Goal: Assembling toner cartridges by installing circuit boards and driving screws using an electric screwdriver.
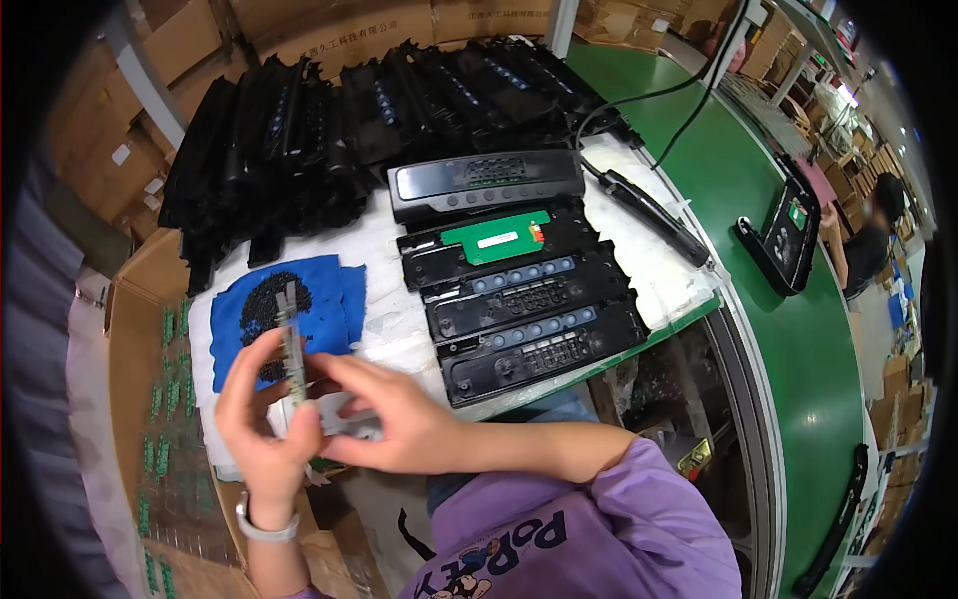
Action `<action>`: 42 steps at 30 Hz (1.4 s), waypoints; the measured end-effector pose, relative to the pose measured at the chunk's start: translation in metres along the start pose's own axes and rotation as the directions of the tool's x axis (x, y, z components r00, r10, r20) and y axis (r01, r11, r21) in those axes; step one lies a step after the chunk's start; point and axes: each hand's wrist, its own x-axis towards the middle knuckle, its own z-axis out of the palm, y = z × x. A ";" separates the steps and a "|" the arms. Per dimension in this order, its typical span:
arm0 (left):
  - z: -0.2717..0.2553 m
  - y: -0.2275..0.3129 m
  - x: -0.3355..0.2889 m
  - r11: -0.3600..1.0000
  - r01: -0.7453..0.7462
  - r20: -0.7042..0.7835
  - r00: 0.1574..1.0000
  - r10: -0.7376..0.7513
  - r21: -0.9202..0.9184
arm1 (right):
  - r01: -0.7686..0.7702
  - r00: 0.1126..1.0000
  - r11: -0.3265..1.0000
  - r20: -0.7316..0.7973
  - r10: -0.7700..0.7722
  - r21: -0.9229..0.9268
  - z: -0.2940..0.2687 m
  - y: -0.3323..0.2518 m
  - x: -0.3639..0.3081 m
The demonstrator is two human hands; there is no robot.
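In front of my chest, both hands hold a thin circuit board (291,344), turned nearly edge-on so its faces hardly show. My left hand (261,424) closes round its near end with thumb and fingers. From the other side, my right hand (399,414) curls its fingers against the same board; their exact grip is partly hidden. Just beyond lies a blue cloth (232,309) with a heap of small black screws (269,299). To the right, black plastic panels (499,369) lie in a column; one bears a green circuit board (489,240), and two show bluish button strips.
Many black plastic housings (269,150) are piled along the back. A corded electric screwdriver (654,215) rests right of the panels. At left stands a cardboard box (140,299) with several green boards. A green conveyor (798,399) curves past the right, carrying a black housing (788,240); another person (873,240) is beyond.
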 end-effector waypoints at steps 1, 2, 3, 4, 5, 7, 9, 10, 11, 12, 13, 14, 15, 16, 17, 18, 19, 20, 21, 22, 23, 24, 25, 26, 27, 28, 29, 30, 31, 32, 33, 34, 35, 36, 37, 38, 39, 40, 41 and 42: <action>0.013 0.003 0.003 1.000 -0.019 0.006 1.000 0.019 -0.002 | -0.025 1.000 1.000 -0.004 0.024 -0.015 -0.013 -0.005 -0.004; 0.025 0.010 0.008 0.999 -0.023 0.071 0.997 0.026 -0.047 | -0.021 0.999 1.000 -0.035 0.021 0.000 -0.026 -0.009 -0.011; 0.039 0.014 0.013 0.995 -0.020 0.108 0.994 0.031 -0.099 | -0.019 0.997 1.000 -0.069 0.020 0.016 -0.040 -0.012 -0.020; 0.052 0.012 0.015 0.988 0.006 0.134 0.991 0.015 -0.154 | -0.055 0.995 0.998 -0.082 0.052 -0.038 -0.054 -0.015 -0.029; 0.067 0.010 0.018 0.978 0.034 0.161 0.987 0.000 -0.207 | -0.093 0.992 0.992 -0.096 0.085 -0.090 -0.067 -0.017 -0.038; 0.092 0.010 0.023 0.964 0.016 0.195 0.980 0.037 -0.266 | -0.026 0.986 0.994 -0.168 0.007 -0.109 -0.086 -0.021 -0.053; 0.110 0.007 0.031 0.917 0.100 0.288 0.957 0.017 -0.385 | 0.010 0.986 0.933 -0.153 -0.070 -0.360 -0.111 -0.019 -0.064; 0.116 0.009 0.035 0.899 0.145 0.323 0.946 -0.004 -0.414 | -0.095 0.954 0.984 -0.295 0.046 -0.154 -0.113 -0.020 -0.064; 0.122 0.009 0.040 0.898 0.151 0.318 0.948 -0.014 -0.413 | -0.173 0.896 0.982 -0.402 0.187 0.070 -0.114 -0.021 -0.064; 0.126 0.009 0.046 0.881 0.177 0.309 0.950 -0.037 -0.439 | -0.153 0.879 0.983 -0.441 0.182 0.100 -0.123 -0.025 -0.061; 0.131 0.008 0.051 0.859 0.205 0.306 0.950 -0.059 -0.470 | -0.139 0.878 0.990 -0.463 0.121 -0.005 -0.140 -0.022 -0.064; 0.130 -0.001 0.057 0.886 0.195 0.274 0.958 -0.081 -0.420 | -0.103 0.886 0.945 -0.461 -0.055 -0.310 -0.155 -0.027 -0.065; 0.130 -0.001 0.063 0.839 0.243 0.259 0.958 -0.127 -0.487 | -0.062 0.889 0.809 -0.401 -0.222 -0.585 -0.168 -0.033 -0.063; 0.128 -0.008 0.068 0.826 0.234 0.229 0.965 -0.130 -0.513 | 0.035 0.893 0.619 -0.254 -0.372 -0.784 -0.179 -0.039 -0.056; 0.127 -0.017 0.071 0.811 0.226 0.205 0.970 -0.134 -0.540 | 0.127 0.876 0.376 -0.074 -0.477 -0.918 -0.186 -0.044 -0.051; 0.125 -0.023 0.072 0.804 0.274 0.221 0.958 -0.182 -0.527 | 0.121 0.887 0.221 0.005 -0.462 -0.968 -0.188 -0.047 -0.051; 0.125 -0.028 0.071 0.800 0.286 0.219 0.955 -0.197 -0.527 | 0.184 0.886 0.121 0.112 -0.450 -0.975 -0.193 -0.040 -0.055; 0.124 -0.034 0.069 0.774 0.337 0.245 0.940 -0.239 -0.537 | 0.214 0.903 0.044 0.180 -0.390 -0.976 -0.193 -0.035 -0.058; 0.125 -0.038 0.067 0.745 0.386 0.271 0.921 -0.279 -0.545 | 0.249 0.913 -0.030 0.245 -0.325 -0.968 -0.193 -0.031 -0.060; 0.126 -0.039 0.067 0.747 0.391 0.285 0.918 -0.275 -0.538 | 0.251 0.917 -0.021 0.245 -0.315 -0.968 -0.194 -0.027 -0.058; 0.128 -0.040 0.067 0.742 0.400 0.286 0.914 -0.287 -0.538 | 0.280 0.910 -0.066 0.286 -0.299 -0.958 -0.194 -0.023 -0.055; 0.131 -0.039 0.067 0.773 0.394 0.278 0.916 -0.288 -0.497 | 0.307 0.902 -0.111 0.327 -0.283 -0.945 -0.194 -0.019 -0.053; 0.134 -0.041 0.067 0.803 0.384 0.271 0.919 -0.286 -0.455 | 0.309 0.904 -0.104 0.326 -0.277 -0.945 -0.195 -0.016 -0.050; 0.136 -0.043 0.066 0.807 0.376 0.258 0.923 -0.285 -0.455 | 0.312 0.899 -0.100 0.327 -0.291 -0.945 -0.195 -0.012 -0.048; 0.138 -0.043 0.066 0.805 0.383 0.260 0.920 -0.292 -0.453 | 0.314 0.894 -0.097 0.328 -0.305 -0.945 -0.196 -0.009 -0.046; 0.139 -0.043 0.065 0.809 0.384 0.247 0.921 -0.301 -0.444 | 0.314 0.896 -0.090 0.327 -0.302 -0.945 -0.196 -0.008 -0.045; 0.140 -0.043 0.065 0.814 0.384 0.234 0.922 -0.310 -0.435 | 0.315 0.900 -0.071 0.321 -0.295 -0.947 -0.196 -0.009 -0.043; 0.139 -0.045 0.065 0.813 0.390 0.235 0.919 -0.316 -0.433 | 0.314 0.904 -0.052 0.315 -0.288 -0.948 -0.195 -0.009 -0.042; 0.136 -0.048 0.066 0.796 0.397 0.271 0.915 -0.301 -0.457 | 0.313 0.906 -0.048 0.313 -0.286 -0.949 -0.195 -0.010 -0.041; 0.135 -0.049 0.067 0.778 0.404 0.305 0.909 -0.284 -0.481 | 0.302 0.916 -0.024 0.297 -0.268 -0.953 -0.195 -0.010 -0.041; 0.136 -0.050 0.067 0.777 0.408 0.307 0.907 -0.287 -0.479 | 0.290 0.926 0.000 0.281 -0.250 -0.957 -0.196 -0.011 -0.041; 0.137 -0.050 0.067 0.769 0.421 0.303 0.903 -0.304 -0.481 | 0.291 0.927 0.004 0.280 -0.250 -0.957 -0.196 -0.013 -0.040; 0.137 -0.050 0.067 0.761 0.433 0.299 0.898 -0.322 -0.483 | 0.252 0.957 0.063 0.240 -0.162 -0.966 -0.197 -0.016 -0.038; 0.137 -0.051 0.067 0.762 0.435 0.299 0.897 -0.325 -0.480 | 0.208 0.977 0.118 0.201 -0.070 -0.971 -0.198 -0.019 -0.037; 0.138 -0.051 0.067 0.754 0.443 0.300 0.894 -0.333 -0.485 | 0.206 0.977 0.121 0.199 -0.071 -0.971 -0.201 -0.021 -0.035; 0.138 -0.051 0.067 0.745 0.452 0.301 0.890 -0.341 -0.490 | 0.172 0.985 0.173 0.168 -0.039 -0.970 -0.204 -0.022 -0.033; 0.138 -0.051 0.066 0.746 0.454 0.302 0.889 -0.343 -0.488 | 0.136 0.990 0.224 0.138 -0.004 -0.965 -0.207 -0.023 -0.032; 0.139 -0.051 0.066 0.746 0.452 0.298 0.890 -0.344 -0.490 | 0.127 0.991 0.248 0.135 0.017 -0.960 -0.210 -0.025 -0.031; 0.139 -0.051 0.066 0.745 0.450 0.294 0.892 -0.345 -0.492 | 0.124 0.991 0.250 0.132 0.017 -0.960 -0.211 -0.024 -0.031; 0.139 -0.052 0.066 0.744 0.453 0.296 0.890 -0.346 -0.491 | 0.126 0.991 0.261 0.136 0.018 -0.957 -0.213 -0.023 -0.031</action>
